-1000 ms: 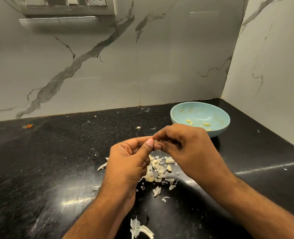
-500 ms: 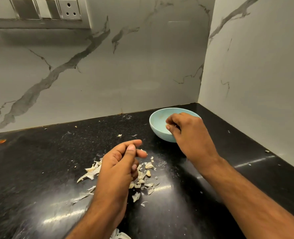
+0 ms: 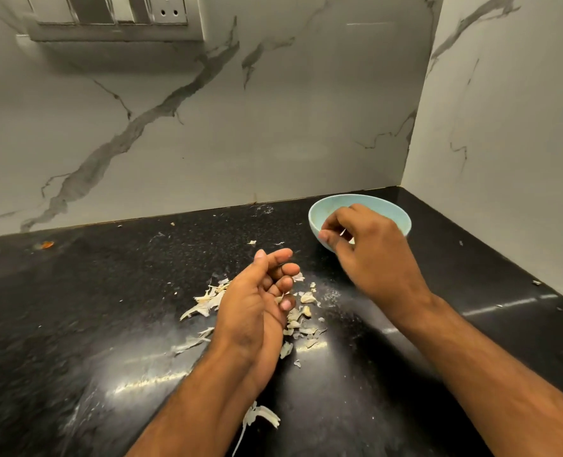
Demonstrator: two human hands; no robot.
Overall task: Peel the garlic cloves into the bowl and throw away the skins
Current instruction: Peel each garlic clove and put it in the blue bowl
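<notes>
Lifted clear, right hand [image 3: 369, 255] hovers loosely curled over bowl [image 3: 319, 214]; left hand [image 3: 257, 298] relaxed above skins [image 3: 301, 321].

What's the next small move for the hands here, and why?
Probably bring the right hand back from the bowl to the skins pile for another clove. It hangs at the bowl's near rim with fingers loosely curled and a pale fleck between them; whether that is a clove or skin is unclear. The left hand waits open over the pile, holding nothing visible.
</notes>
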